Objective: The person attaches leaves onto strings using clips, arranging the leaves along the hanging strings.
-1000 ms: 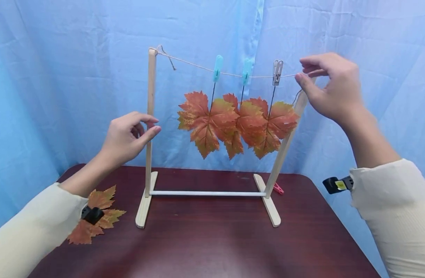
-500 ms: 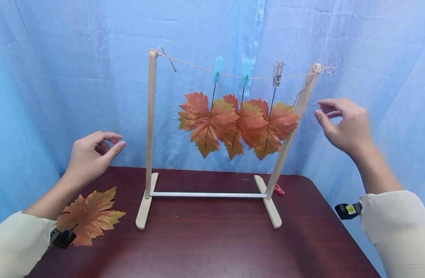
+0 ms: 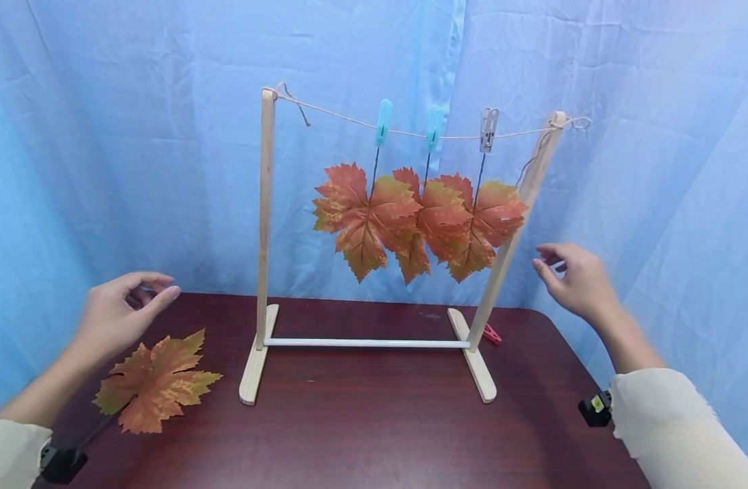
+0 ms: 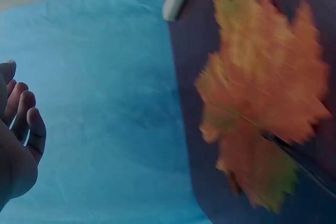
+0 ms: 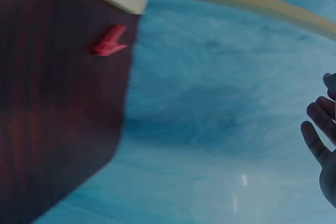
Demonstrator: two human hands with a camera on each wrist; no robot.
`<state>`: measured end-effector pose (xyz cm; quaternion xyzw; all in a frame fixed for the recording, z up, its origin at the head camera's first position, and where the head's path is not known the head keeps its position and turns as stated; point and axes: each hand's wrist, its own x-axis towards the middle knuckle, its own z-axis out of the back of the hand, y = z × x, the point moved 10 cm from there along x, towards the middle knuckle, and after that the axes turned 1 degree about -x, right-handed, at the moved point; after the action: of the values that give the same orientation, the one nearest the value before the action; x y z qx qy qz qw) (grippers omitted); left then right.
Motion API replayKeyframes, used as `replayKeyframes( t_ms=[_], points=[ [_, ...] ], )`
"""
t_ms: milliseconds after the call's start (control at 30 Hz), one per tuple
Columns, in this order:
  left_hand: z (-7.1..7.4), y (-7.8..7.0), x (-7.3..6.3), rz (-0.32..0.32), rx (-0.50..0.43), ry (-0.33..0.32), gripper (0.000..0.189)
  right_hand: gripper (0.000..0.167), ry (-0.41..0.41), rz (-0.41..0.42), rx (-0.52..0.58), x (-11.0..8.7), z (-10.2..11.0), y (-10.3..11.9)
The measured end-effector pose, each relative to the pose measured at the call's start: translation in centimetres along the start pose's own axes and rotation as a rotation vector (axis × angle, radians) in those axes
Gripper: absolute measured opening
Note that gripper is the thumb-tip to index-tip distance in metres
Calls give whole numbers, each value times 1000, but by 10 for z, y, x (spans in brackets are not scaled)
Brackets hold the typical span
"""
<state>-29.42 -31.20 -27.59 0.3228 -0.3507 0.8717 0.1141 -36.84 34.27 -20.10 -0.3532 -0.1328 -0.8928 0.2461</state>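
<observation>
My left hand [image 3: 119, 309] hovers above a loose orange maple leaf [image 3: 159, 384] on the table, its fingers loosely bent around nothing. The same leaf [image 4: 262, 72] fills the right of the left wrist view, its dark stem running off the edge. To the right of the rack, my right hand [image 3: 578, 278] hangs in the air, holding nothing. A red clothespin [image 5: 110, 41] lies on the table below it, partly behind the rack's post in the head view. On the string [image 3: 343, 117] hang leaves from two turquoise clothespins [image 3: 382, 123] and a grey clothespin [image 3: 488, 130].
A wooden rack [image 3: 265, 217] with flat feet and a white crossbar [image 3: 367, 343] stands on the dark red table [image 3: 361, 421]. Its right post [image 3: 511, 234] leans outward. Blue cloth [image 3: 166, 136] hangs behind and at both sides.
Both hands have moved down from the rack: the left went left toward the loose leaf, the right dropped from the string's right end. The hanging leaves stay in place.
</observation>
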Motion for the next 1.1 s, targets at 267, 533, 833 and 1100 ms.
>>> replayKeyframes(
  t_ms=[267, 533, 833, 1100],
  points=[
    [-16, 28, -32, -21, 98, 233, 25, 23, 98, -40, 17, -35, -43, -15],
    [-29, 49, -70, -138, 124, 483, 30, 25, 226, -141, 65, -66, -85, -31],
    [-39, 74, -103, -157, 43, 676, 21, 31, 341, -259, 79, -93, -126, -38],
    [-42, 78, -106, -232, 26, 653, 21, 38, 431, -317, 110, -103, -154, -40]
  ],
)
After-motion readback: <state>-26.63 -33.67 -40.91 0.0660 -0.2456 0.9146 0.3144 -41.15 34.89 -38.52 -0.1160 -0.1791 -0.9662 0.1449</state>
